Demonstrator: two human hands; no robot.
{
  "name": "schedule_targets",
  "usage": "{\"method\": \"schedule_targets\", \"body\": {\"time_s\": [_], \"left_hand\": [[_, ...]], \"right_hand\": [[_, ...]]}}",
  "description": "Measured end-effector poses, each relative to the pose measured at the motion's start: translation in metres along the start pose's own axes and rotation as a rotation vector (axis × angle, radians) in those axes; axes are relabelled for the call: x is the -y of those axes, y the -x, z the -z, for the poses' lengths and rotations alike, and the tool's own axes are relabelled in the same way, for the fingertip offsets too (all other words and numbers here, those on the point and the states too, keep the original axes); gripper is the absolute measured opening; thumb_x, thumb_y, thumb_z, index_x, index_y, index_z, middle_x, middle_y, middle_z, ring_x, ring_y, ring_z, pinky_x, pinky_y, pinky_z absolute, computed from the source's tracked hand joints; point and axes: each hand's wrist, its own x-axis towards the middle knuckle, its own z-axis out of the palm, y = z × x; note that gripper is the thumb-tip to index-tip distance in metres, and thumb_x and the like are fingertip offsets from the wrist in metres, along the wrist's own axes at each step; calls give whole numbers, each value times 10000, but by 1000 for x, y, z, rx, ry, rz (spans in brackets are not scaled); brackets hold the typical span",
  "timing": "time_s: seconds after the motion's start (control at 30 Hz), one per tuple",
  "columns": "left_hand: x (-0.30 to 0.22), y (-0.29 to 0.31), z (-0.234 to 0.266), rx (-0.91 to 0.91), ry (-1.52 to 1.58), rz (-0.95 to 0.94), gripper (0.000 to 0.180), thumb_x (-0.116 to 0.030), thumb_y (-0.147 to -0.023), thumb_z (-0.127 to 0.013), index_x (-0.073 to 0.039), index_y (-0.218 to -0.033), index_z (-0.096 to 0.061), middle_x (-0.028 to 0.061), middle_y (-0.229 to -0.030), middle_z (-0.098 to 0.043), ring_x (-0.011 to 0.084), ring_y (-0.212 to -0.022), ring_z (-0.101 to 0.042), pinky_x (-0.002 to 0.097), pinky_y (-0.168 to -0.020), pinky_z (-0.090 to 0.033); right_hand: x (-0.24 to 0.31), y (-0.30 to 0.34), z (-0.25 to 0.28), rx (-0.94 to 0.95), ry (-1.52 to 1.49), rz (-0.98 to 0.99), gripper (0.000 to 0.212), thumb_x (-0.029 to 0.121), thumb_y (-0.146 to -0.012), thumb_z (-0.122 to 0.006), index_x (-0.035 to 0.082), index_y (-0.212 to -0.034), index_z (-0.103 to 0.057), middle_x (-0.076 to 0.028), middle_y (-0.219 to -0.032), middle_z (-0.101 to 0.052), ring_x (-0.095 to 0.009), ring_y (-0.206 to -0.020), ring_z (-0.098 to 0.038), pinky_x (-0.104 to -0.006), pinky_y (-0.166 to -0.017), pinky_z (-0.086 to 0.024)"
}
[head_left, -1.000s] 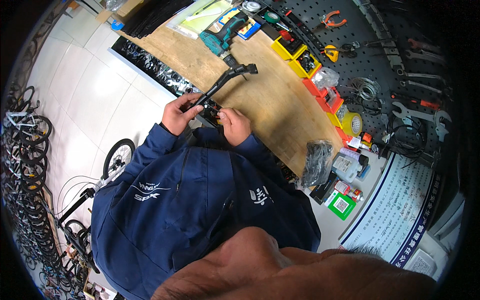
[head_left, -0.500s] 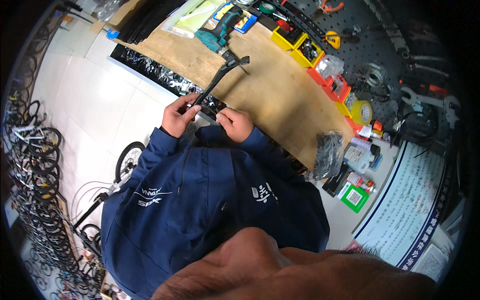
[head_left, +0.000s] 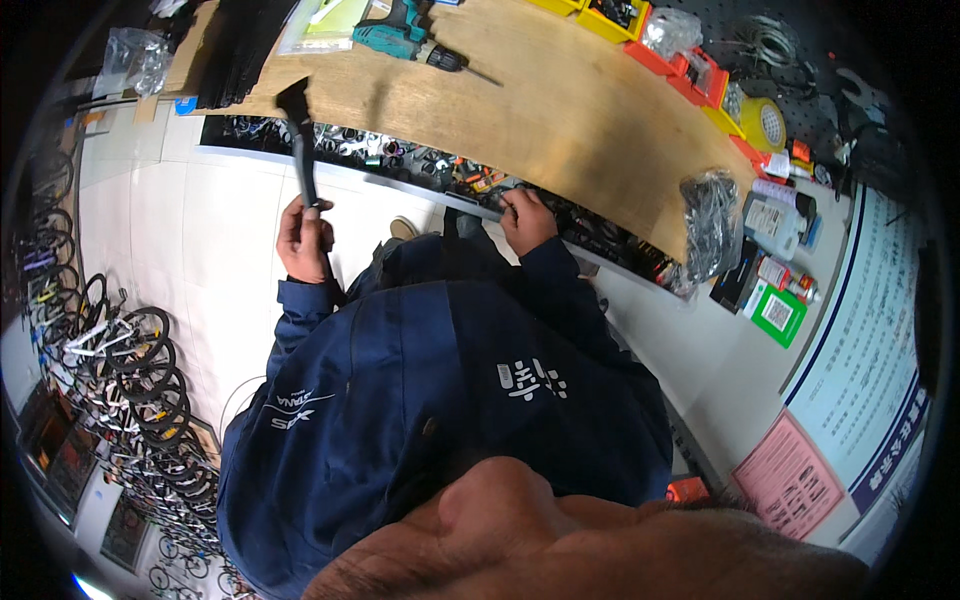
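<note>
My left hand (head_left: pixel 305 243) is closed round the lower part of a long black bar with a wider head, which looks like a bicycle kickstand (head_left: pixel 304 152). The bar stands up from the fist, its head near the bench's left front. At the bench's front, my right hand (head_left: pixel 529 222) has its fingers curled over the rim of a pulled-out drawer (head_left: pixel 400 188). Many small metal and plastic parts (head_left: pixel 385 150) lie in that drawer. Part of the bar's lower end is hidden by my left hand.
On the wooden bench (head_left: pixel 560 130) lies a teal power drill (head_left: pixel 400 42). Yellow and red bins (head_left: pixel 690 72), yellow tape (head_left: pixel 763 124) and a plastic-wrapped black bundle (head_left: pixel 710 225) line its right side. Rows of bicycles (head_left: pixel 150 370) stand at the left.
My left hand has carried the kickstand leftward, away from my right hand. My right hand has come onto the drawer's rim. The view has shifted, showing more of the drawer.
</note>
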Motion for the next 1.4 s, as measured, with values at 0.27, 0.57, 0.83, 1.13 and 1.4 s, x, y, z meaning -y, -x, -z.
{"method": "schedule_targets", "body": {"time_s": [0.27, 0.57, 0.83, 1.13, 1.4], "left_hand": [[22, 9, 90, -198, -35, 65, 238, -220, -1037, -593, -27, -1175, -615, 62, -873, -676, 32, -465, -393, 207, -397, -266], [42, 12, 150, -72, -173, 124, 228, -211, -1045, -590, -32, -1184, -607, 54, -838, -648, 46, -469, -421, 216, -402, -285], [51, 6, 157, 143, -284, 135, 220, -204, -1045, -613, -48, -1201, -608, 38, -825, -641, 32, -462, -416, 210, -405, -294], [60, -22, 141, 433, -357, 116, 269, -176, -1029, -650, -29, -1244, -580, 10, -822, -638, 19, -509, -439, 201, -450, -326], [72, -35, 118, 522, -443, 92, 258, -203, -1013, -685, -50, -1197, -588, 14, -826, -658, 21, -517, -465, 201, -457, -338]], "right_hand": [[-32, 54, -78, -245, 206, -161, 147, 196, -951, -651, 119, -1069, -694, -166, -989, -695, -391, -918, -675, -472, -782, -558], [-15, 85, -109, -386, 143, -334, 164, 234, -984, -629, 132, -1091, -699, -169, -1074, -674, -423, -940, -665, -513, -786, -556], [10, 125, -132, -513, 128, -340, 135, 193, -967, -675, 121, -1079, -700, -142, -1042, -681, -366, -898, -683, -451, -768, -561], [27, 160, -146, -487, 50, -484, 152, 220, -965, -661, 131, -1086, -677, -137, -1067, -660, -367, -923, -670, -468, -758, -556], [29, 171, -140, -521, -55, -483, 188, 266, -975, -643, 112, -1076, -681, -153, -1063, -664, -390, -959, -656, -477, -786, -550]]}}
